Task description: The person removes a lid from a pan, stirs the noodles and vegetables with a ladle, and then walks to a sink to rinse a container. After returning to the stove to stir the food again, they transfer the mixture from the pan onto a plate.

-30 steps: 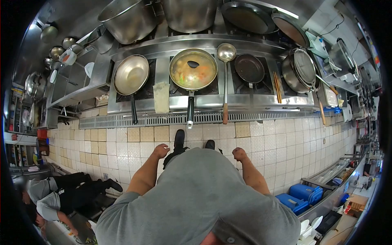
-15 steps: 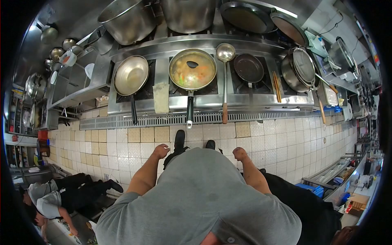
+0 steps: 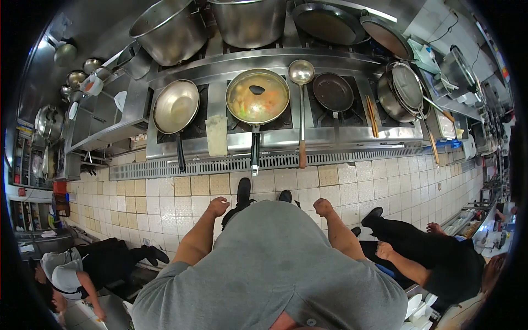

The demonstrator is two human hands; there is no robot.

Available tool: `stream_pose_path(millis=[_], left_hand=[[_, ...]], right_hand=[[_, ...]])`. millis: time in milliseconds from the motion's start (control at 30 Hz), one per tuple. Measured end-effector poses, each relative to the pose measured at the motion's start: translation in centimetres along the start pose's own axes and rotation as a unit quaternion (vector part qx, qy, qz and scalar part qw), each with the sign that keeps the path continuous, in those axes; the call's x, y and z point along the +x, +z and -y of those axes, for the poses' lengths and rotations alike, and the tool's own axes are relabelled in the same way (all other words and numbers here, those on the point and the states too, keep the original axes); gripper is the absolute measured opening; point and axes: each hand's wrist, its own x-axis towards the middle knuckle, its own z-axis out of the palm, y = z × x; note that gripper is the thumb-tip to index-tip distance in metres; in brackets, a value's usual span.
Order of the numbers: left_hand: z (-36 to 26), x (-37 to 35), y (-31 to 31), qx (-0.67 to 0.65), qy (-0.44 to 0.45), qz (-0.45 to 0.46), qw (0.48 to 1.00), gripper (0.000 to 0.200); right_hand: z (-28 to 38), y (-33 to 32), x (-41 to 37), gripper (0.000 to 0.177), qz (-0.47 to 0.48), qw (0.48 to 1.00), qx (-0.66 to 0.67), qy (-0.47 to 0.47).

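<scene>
Soup pan (image 3: 258, 97) is on the middle burner of the range (image 3: 330, 135), dead ahead of us, its black handle sticking out past the front edge. We hold nothing.

Left hand (image 3: 219, 205): curled into a loose fist, empty, hanging by our hip over the tiled floor (image 3: 165, 192). Right hand (image 3: 323, 207): same, fingers folded in, empty. Both are well apart from the range. Our shoes (image 3: 243, 187) show between the hands, toes toward the range.

Co-worker in black (image 3: 434, 253) is just beside us on the right, with one hand (image 3: 385, 250) near our right forearm. We can't tell if it touches. More people (image 3: 77, 269) are low down at the far left of the floor.

Drain grate (image 3: 275, 160) runs along the foot of the range's front edge.

On the range, left to right:
- empty steel pan (image 3: 176, 106) on the left burner
- folded cloth (image 3: 216, 135) at the front edge, between that pan and the soup pan
- the soup pan itself, holding orange-yellow broth with a dark spoon-like thing in it
- ladle (image 3: 301, 110) just right of it, bowl toward the back, wooden grip over the front edge
- dark skillet (image 3: 333, 92)
- chopsticks (image 3: 373, 115)
- stacked pans with a lid (image 3: 404, 91) near the right edge

Back edge: big stockpots (image 3: 168, 30) at left and centre, flat pans (image 3: 330, 22) at right.
</scene>
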Motion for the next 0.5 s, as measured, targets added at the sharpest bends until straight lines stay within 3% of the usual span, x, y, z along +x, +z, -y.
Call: stream_pose_path(millis=[100,167,200,267,300,333,367,400,433,467,500], left_hand=[[1.2,1.1,0.7,0.016,0.023,-0.011,1.0,0.046],[0.8,0.6,0.6,0.013,0.019,-0.015,1.0,0.046],[0.4,0.4,0.4,0.009,0.012,-0.019,1.0,0.046],[0.8,1.0,0.4,0.033,0.028,-0.002,0.999,0.049],[2.5,2.5,1.1,0.079,0.08,-0.014,0.994,0.052],[3.4,3.9,1.4,0.103,0.093,0.006,0.99,0.054],[3.5,5.0,1.6,0.238,0.119,0.05,0.963,0.055],[3.5,6.1,1.9,0.269,0.09,0.08,0.956,0.055],[2.9,6.7,1.8,0.291,0.124,0.091,0.944,0.053],[0.2,5.0,1.3,0.214,0.132,0.066,0.966,0.052],[0.5,5.6,1.0,0.181,0.179,0.093,0.963,0.051]], right_hand=[[0.9,-1.1,-0.3,0.017,0.022,0.999,-0.018,-0.026],[3.1,-3.9,-1.3,0.019,0.077,0.986,-0.14,-0.045],[2.7,-4.1,-1.1,0.019,0.07,0.987,-0.14,-0.043],[-2.1,1.3,1.0,0.011,-0.11,0.947,-0.23,-0.196],[-4.1,4.2,2.5,0.012,-0.1,0.981,-0.123,-0.112],[-2.5,1.9,0.9,0.013,-0.103,0.975,-0.144,-0.132],[-0.9,-0.2,-0.7,0.015,-0.111,0.97,-0.164,-0.139],[-2.8,3.2,0.9,0.021,-0.161,0.984,-0.043,-0.059],[-4.1,5.6,1.7,0.026,-0.182,0.982,0.044,0.023],[-0.6,0.0,-2.4,0.025,-0.134,0.99,0.027,0.035],[1.3,-2.4,-4.1,0.026,-0.081,0.987,0.067,0.122]])
